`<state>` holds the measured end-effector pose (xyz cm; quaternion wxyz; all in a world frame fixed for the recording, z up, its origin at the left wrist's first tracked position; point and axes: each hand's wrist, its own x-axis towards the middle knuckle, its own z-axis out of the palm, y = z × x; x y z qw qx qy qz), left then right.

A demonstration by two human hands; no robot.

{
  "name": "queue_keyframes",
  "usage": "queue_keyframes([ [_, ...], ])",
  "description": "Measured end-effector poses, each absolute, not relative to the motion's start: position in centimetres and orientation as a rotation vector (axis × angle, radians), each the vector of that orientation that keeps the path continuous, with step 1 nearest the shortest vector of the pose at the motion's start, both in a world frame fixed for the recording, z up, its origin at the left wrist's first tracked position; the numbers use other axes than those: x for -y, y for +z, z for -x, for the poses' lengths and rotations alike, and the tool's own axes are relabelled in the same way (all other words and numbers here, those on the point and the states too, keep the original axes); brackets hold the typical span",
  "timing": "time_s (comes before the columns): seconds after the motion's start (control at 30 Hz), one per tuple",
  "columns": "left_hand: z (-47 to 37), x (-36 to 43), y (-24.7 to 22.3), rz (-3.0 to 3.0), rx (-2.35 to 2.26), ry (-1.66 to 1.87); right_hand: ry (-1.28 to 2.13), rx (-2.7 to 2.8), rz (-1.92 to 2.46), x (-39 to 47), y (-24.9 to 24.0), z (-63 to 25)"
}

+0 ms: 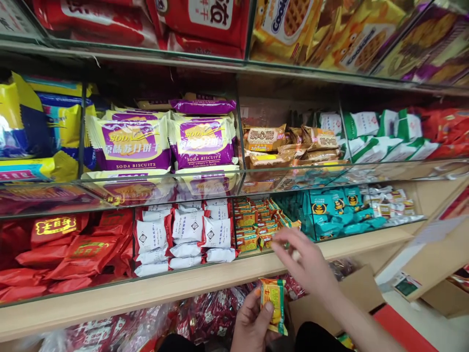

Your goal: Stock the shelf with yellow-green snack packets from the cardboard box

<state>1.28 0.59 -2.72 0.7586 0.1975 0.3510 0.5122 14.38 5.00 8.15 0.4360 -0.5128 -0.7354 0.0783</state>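
Observation:
My left hand [252,322] is closed around a small snack packet [273,304] at the lower middle, with the thumb pressed on its front. The packet is yellow, orange and green and stands upright just below the shelf edge. My right hand [306,259] hovers in front of the lower shelf with its fingers partly curled and apart, and I see nothing in it. Closest to its fingertips is a compartment of small orange and yellow snack packets [252,222], similar to the held one. Some of these packets are hidden behind my right hand.
Glass dividers separate red packets [84,249], white packets [186,227] and teal packets [335,205] on the lower shelf. Soda biscuit packs [134,142] fill part of the shelf above. Below the wooden shelf edge [110,300] are plastic-wrapped goods [212,313] and a cardboard box [353,296].

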Motion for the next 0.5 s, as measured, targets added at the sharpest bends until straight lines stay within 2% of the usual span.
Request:
queue_keyframes([
  [0.17, -1.4, -0.4, -2.6, -0.603, -0.686, 1.196, 0.826, 1.322, 1.333, 1.5, 1.4, -14.5],
  [0.27, -1.3, -0.2, -1.6, -0.721, -0.582, 1.238, 1.244, 1.109, 1.184, 1.7, -0.1, -14.4],
  [0.5, -0.8, -0.1, 0.5, -0.781, -0.776, 1.134, 1.311, 0.888, 1.186, 1.2, 0.6, -15.2],
])
